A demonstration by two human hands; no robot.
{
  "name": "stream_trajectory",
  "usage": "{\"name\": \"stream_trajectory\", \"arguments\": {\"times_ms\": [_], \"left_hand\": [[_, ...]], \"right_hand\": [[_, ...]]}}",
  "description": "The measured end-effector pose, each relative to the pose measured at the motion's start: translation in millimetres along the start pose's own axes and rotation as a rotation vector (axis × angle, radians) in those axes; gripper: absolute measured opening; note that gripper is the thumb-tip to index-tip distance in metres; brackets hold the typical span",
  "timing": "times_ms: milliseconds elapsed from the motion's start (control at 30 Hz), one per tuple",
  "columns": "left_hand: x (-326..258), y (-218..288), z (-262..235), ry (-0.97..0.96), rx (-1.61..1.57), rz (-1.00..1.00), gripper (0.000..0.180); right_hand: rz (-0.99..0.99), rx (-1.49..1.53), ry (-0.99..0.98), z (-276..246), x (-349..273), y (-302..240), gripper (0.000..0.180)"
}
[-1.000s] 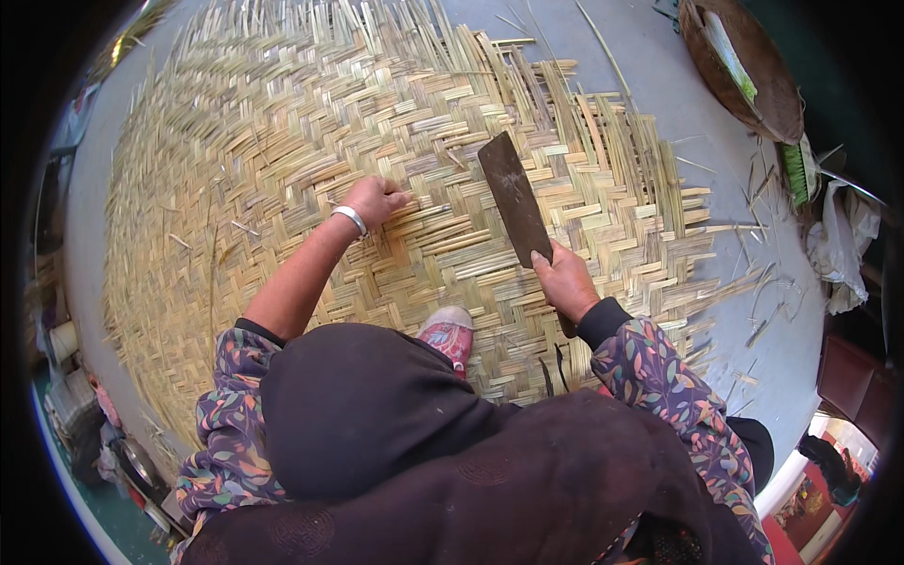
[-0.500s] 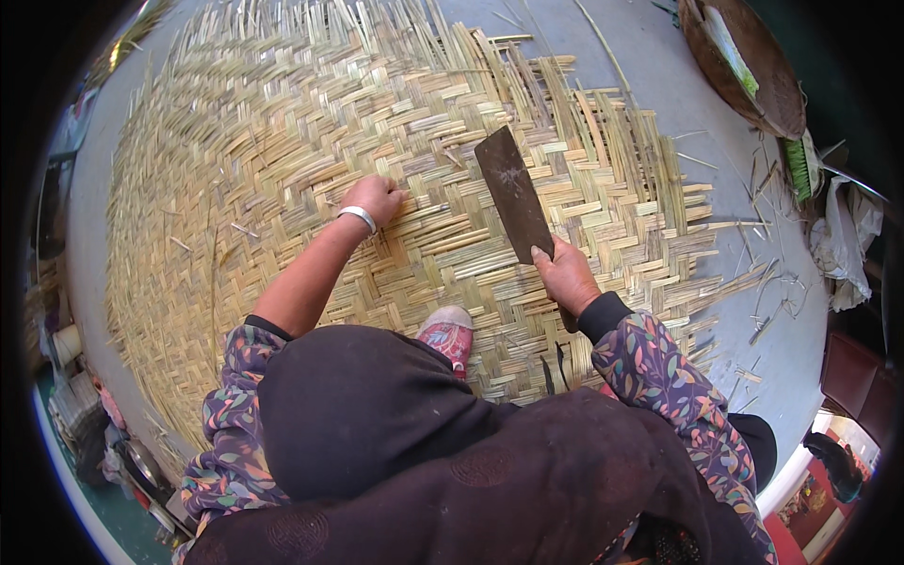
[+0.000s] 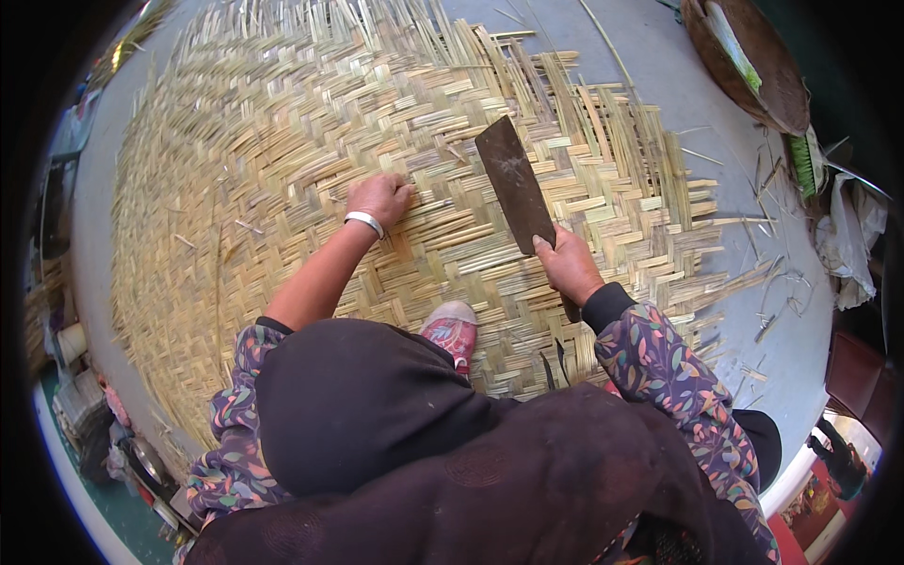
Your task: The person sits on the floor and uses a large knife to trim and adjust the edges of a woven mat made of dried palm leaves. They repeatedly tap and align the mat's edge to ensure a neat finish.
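Head view: bare hand and broad blade over a woven mat

I see a large straw-coloured mat of flat split strips (image 3: 282,212) spread from nine o'clock through twelve to three. At eleven, the left hand (image 3: 379,198) rests on the weave, fingers curled under — whether they pinch a strip, I cannot tell. Toward three, the right hand (image 3: 571,265) is wrapped round the handle of a dark brown, flat, rectangular blade (image 3: 511,179), its tip aimed at eleven; the thumb at its base probably steadies it. A pink patterned shoe with a pale toe (image 3: 451,330), at six near centre, likely weighs the mat down. Strips look stiff and glossy, woven in zigzags — ragged at the three o'clock edge.
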State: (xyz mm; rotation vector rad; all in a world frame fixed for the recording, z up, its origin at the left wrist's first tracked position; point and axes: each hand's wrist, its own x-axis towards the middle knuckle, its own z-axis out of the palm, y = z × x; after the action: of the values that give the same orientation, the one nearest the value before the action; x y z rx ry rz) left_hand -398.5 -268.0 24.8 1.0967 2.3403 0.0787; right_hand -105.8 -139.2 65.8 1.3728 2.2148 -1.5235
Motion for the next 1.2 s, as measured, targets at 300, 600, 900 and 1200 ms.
{"name": "stream_trajectory", "arguments": {"times_ms": [300,600,900,1200], "left_hand": [[5.2,-2.4,4.8,-0.034,0.007,-0.127,0.038],[7.3,9.2,2.4,-0.034,0.087,-0.009,0.038],[4.5,-11.4,17.9,0.494,-0.094,0.057,0.033],[5.0,-15.6,38.2,0.514,-0.119,0.075,0.025]], "right_hand": [[-0.01,-0.003,0.024,1.8,1.9,4.8,0.031],[0.015,0.02,0.002,1.1,3.5,6.4,0.032],[0.013,0.007,0.005,0.9,2.7,7.6,0.034],[0.028,0.007,0.0,-0.6,4.3,8.2,0.033]]}}
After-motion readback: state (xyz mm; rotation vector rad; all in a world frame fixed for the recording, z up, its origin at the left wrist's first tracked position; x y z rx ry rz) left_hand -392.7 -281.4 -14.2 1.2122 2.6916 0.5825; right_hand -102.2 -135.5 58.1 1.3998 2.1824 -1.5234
